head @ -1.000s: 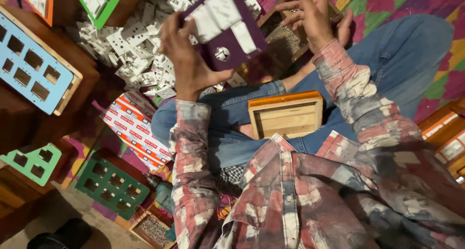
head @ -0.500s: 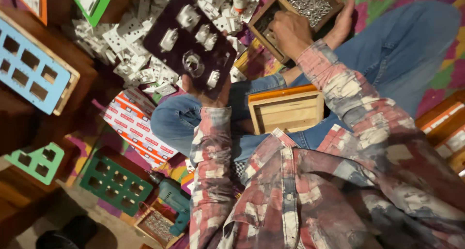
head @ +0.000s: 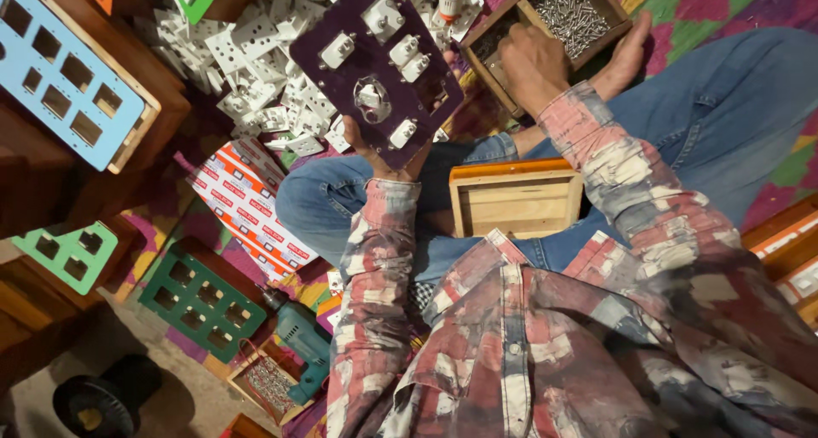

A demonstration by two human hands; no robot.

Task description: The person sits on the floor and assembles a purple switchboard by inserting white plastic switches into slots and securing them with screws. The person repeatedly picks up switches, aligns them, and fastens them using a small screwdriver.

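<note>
My left hand [head: 385,155] holds a dark purple switch board panel [head: 375,63] from below, its face toward me with several white switches and sockets fitted on it. My right hand [head: 532,63] reaches into a wooden tray of small metal screws [head: 569,12], fingers curled down among them; what it grips is hidden. An empty wooden box frame [head: 515,199] rests on my lap between my jeans-clad legs.
A pile of white switch parts [head: 256,63] lies beyond the panel. Blue [head: 64,80] and green [head: 200,297] cut-out panels on wooden boxes stand at left. A teal power drill [head: 298,336], a striped carton [head: 247,208] and a small screw tray [head: 268,383] lie on the patterned mat.
The purple panel has been turned over, from its back to its switch side, and held steady. My right hand left the panel and moved into the screw tray.
</note>
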